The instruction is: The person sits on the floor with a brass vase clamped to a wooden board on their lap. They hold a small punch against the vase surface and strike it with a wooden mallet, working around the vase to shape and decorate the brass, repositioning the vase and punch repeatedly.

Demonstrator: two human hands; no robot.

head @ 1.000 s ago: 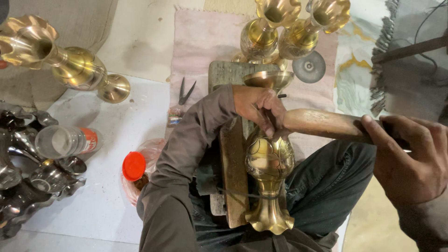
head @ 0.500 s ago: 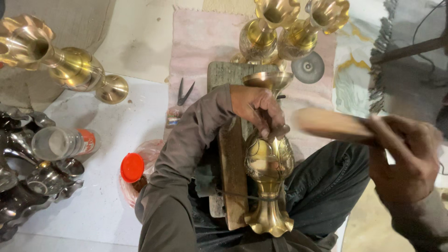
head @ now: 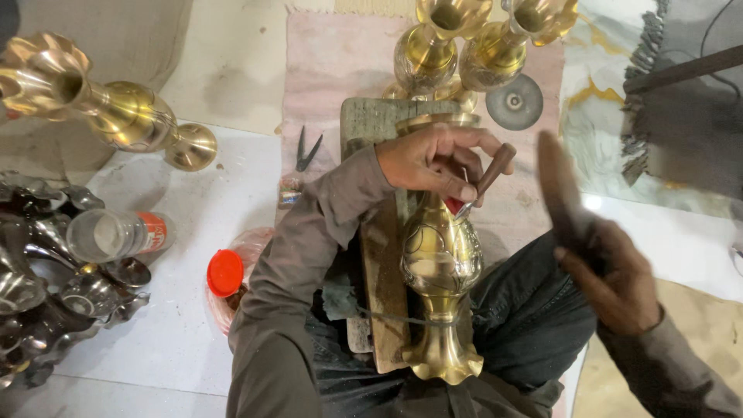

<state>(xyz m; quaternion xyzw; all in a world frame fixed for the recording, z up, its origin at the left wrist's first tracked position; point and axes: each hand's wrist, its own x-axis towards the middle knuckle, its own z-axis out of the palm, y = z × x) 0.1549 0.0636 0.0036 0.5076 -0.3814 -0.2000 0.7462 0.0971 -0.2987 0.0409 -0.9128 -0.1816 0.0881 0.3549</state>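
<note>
Chasing brass vase (head: 441,263) on wooden block (head: 383,294).
I note left hand (head: 433,162) pinching the chisel (head: 487,176), right hand (head: 611,279) closed around raised mallet (head: 559,190) (blurred); strike squarely, chisel steady.

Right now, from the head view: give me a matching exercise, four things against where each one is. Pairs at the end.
Things:
1. brass vase
2. chisel
3. wooden mallet
4. red-capped jar

Places:
A. raised in the right hand, blurred
B. on the white floor beside the left sleeve
C. lying across the lap on a wooden board
D. in the left hand, tip down at the vase's neck

Pairs: 1-C, 2-D, 3-A, 4-B
</note>
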